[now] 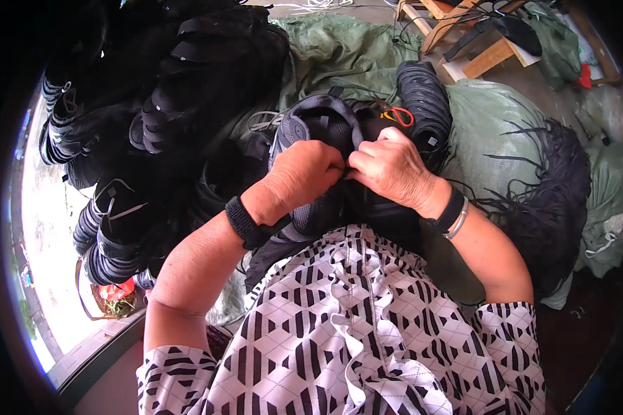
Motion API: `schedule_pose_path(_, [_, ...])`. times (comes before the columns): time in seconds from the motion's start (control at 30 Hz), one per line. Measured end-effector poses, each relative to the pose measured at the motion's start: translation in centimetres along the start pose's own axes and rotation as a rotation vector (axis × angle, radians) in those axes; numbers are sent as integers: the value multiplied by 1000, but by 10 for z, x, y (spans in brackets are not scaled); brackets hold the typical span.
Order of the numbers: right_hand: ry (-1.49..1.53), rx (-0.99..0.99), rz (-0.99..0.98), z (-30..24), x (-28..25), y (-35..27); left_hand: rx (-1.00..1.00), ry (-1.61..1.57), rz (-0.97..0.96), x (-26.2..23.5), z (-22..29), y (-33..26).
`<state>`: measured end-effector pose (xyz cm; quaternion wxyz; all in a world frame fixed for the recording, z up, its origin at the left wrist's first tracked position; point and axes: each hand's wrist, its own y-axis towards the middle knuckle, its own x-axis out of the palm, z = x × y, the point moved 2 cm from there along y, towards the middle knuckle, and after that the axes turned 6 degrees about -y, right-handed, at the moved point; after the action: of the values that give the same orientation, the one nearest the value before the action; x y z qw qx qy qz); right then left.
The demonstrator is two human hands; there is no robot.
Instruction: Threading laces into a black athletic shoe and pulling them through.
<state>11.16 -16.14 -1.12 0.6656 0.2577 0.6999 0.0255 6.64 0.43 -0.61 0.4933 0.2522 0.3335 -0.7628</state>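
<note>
A dark grey shoe upper (294, 131) lies in front of my lap, its padded collar opening facing up. My left hand (303, 169) is closed over its front part, thumb and fingers pressed together. Close against it, my right hand (394, 166) is also closed in a pinch. The fingertips of both hands nearly meet above the upper. A small dark bit shows between them, too hidden to name. Just beyond my right hand lie scissors (403, 117) with red-orange handles.
Nested black uppers (422, 93) stand at the right, beside a bundle of black laces (550, 190) on a pale green sack (488, 114). Large heaps of dark uppers (218, 59) fill the left. Wooden stools (488, 59) stand at the far right; a basket with a red bag (118, 289) sits lower left.
</note>
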Motion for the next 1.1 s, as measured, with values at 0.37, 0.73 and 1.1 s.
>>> schedule_pose_path(0.37, [132,-45,-77,7,4,-11,83,-553,782,-56,-10,-25])
schedule_pose_path(0.73, [640,616,-6,0,24,52,184,-1018,516,-23,-37,-8])
schedule_pose_path(1.1, [835,599,119,20,31,61,140,-1070,330,-36,-39,-12])
